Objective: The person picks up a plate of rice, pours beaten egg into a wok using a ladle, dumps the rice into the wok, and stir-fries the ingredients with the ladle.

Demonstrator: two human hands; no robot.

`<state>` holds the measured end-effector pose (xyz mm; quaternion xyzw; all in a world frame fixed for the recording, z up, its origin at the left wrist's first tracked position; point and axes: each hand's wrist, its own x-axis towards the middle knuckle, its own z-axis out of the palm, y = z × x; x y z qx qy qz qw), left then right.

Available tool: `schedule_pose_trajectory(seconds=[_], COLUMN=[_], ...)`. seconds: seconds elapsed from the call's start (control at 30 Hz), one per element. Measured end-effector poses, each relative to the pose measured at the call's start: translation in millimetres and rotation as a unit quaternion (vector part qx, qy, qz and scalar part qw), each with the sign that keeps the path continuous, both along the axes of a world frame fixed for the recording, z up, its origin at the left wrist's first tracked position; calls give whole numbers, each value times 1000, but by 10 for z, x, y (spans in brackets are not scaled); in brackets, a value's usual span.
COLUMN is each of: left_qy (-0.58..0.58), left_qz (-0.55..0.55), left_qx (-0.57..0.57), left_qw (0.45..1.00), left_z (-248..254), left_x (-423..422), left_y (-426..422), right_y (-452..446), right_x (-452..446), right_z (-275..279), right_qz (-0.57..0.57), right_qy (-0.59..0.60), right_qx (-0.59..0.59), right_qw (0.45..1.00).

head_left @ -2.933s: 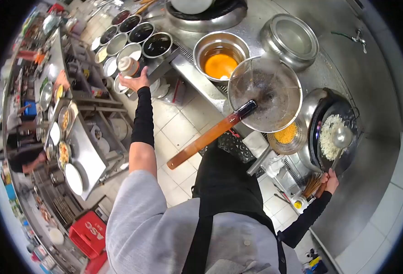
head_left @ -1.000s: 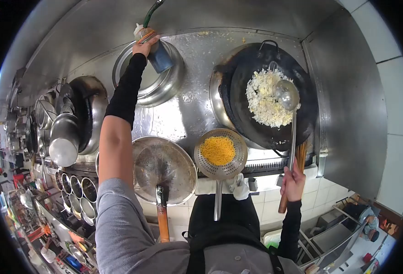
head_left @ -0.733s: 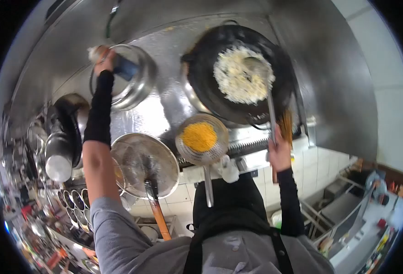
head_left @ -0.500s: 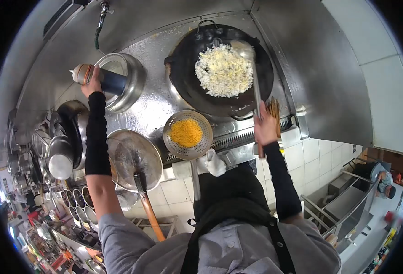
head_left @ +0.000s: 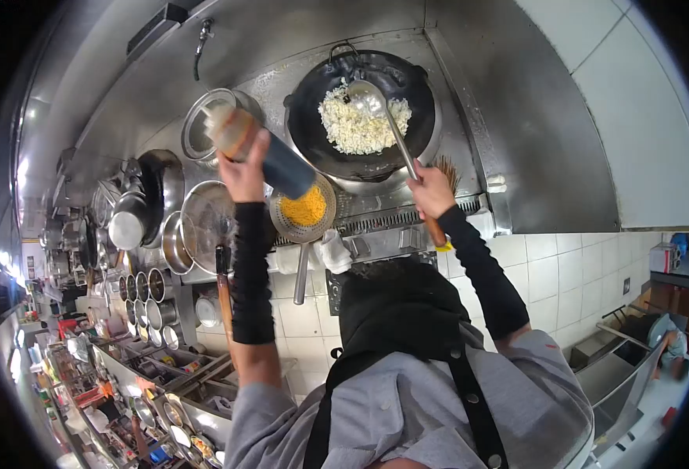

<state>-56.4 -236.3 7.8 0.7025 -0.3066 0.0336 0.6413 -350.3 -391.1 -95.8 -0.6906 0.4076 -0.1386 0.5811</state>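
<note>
My left hand (head_left: 243,173) is closed around a squeeze bottle (head_left: 286,162) with dark contents and a pale nozzle. It is tilted in the air left of the wok, its base over the skimmer, and slightly blurred. My right hand (head_left: 432,192) grips a long-handled ladle (head_left: 399,137), whose bowl rests at the upper part of the white rice (head_left: 352,131). Flecks of yellow show among the grains. The rice lies in a large black wok (head_left: 301,129). Below the wok, a perforated skimmer (head_left: 301,231) holds yellow shreds (head_left: 304,207).
A steel pot (head_left: 196,141) stands behind the bottle. To the left are a wooden-handled pan (head_left: 196,227) and several steel containers (head_left: 159,313). A bamboo brush (head_left: 447,172) lies beside my right hand. A white cloth (head_left: 334,252) hangs at the stove's front edge. Another person (head_left: 665,340) is far right.
My left hand has brought the bottle rightward from above the steel pot towards the wok. The ladle bowl has shifted left across the rice. The camera view has also moved.
</note>
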Motion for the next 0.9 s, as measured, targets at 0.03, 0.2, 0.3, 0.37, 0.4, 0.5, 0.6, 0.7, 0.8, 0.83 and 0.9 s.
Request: schedule_pose_trajectory(seconds=[0.03,0.2,0.3,0.37,0.4,0.5,0.6,0.7,0.8,0.83,0.9], left_qy=[6,-49,-50,-44,-67,-140,-115,-156,-144,-166,-230], left_qz=[-8,-13,-32,-53,-32,-41,-57,-59,-64,-70,-77], left_qx=[12,28,38,44,77,106,118,143,180,197,221], left_qw=[1000,998,997,997,994,984,985,976,971,964,945], left_z=[20,-219,-242,-189,-163,-115,-76,-9,55,29,63], left_x=[-234,-826,-1037,-1100,-1131,-1126,-1213,-1148,-1213,-1240,-1106], left_y=[32,19,139,113,140,179,207,181,208,219,126], right_y=[-69,-69,21,-180,-76,-58,-403,-284,-588,-758,-591], right_x=[-96,-201,-245,-89,54,92,321,417,350,385,212], right_z=[-40,-287,-175,-363,-320,-52,-405,-177,-748,-1006,-369], right_qz=[5,-2,-2,26,-25,4,19,8,19,13,121], right_qy=[-15,-34,-56,-39,-10,-82,-106,-89,-128,-143,29], right_qx=[69,104,191,185,104,144,290,185,275,389,-72], right_qw=[997,994,980,982,994,986,951,979,953,910,990])
